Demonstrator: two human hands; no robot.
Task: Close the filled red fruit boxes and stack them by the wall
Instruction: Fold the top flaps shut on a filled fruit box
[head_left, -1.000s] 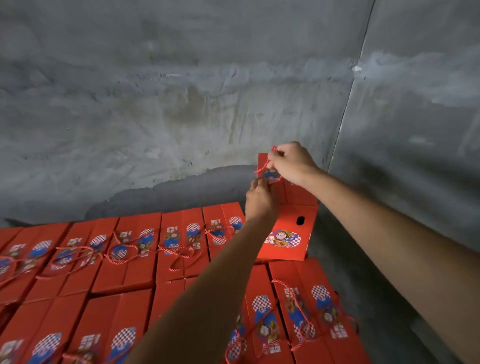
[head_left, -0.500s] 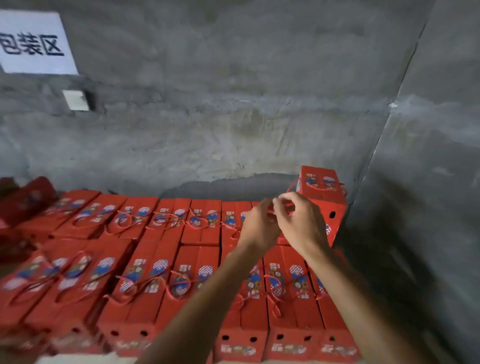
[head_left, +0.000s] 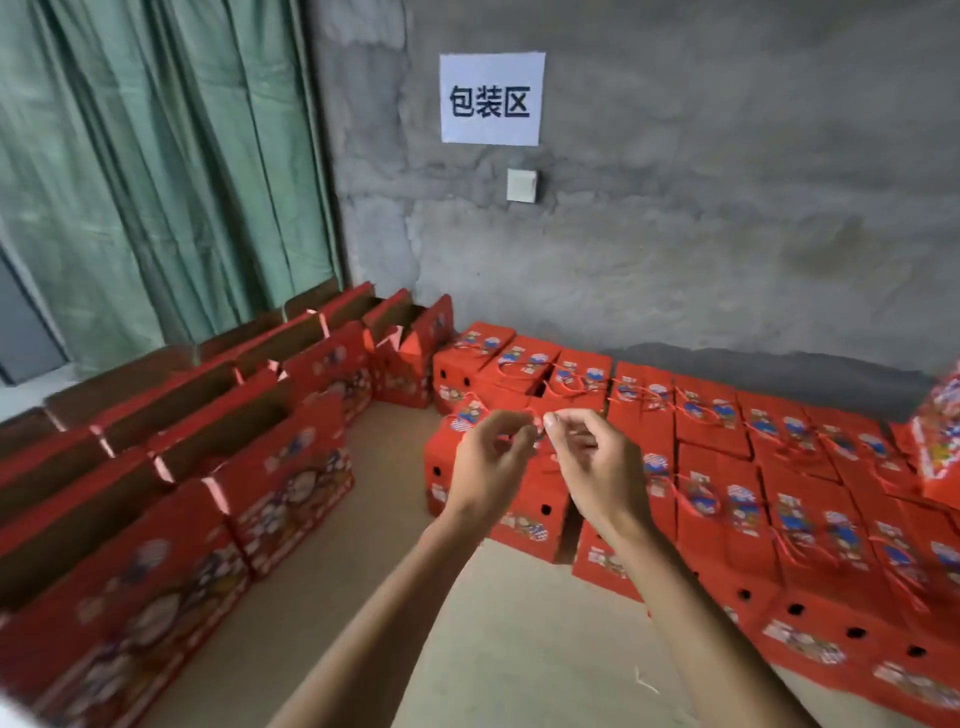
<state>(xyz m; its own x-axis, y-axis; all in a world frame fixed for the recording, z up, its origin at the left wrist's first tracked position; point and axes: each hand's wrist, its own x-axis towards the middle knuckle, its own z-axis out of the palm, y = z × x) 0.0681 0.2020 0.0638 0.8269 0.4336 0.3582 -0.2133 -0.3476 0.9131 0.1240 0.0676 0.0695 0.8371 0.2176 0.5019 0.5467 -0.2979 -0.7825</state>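
Observation:
Closed red fruit boxes (head_left: 727, 431) with red cord handles lie in rows along the grey wall on the right. One more closed box (head_left: 941, 447) sits on top of them at the far right edge. Open red boxes (head_left: 291, 467) with raised flaps stand in rows on the left. My left hand (head_left: 493, 457) and my right hand (head_left: 587, 457) are raised side by side in front of the near corner of the closed rows. The fingers of both are curled with the fingertips drawn together, and I see nothing held in either.
A bare strip of tan floor (head_left: 395, 571) runs between the open boxes and the closed rows. A green curtain (head_left: 156, 156) hangs at the left. A white paper sign (head_left: 491, 98) and a wall switch (head_left: 522, 185) are on the concrete wall.
My view has swung left from the corner. Both hands let go of the cord of the box set on the stack and drew back, close together in the air.

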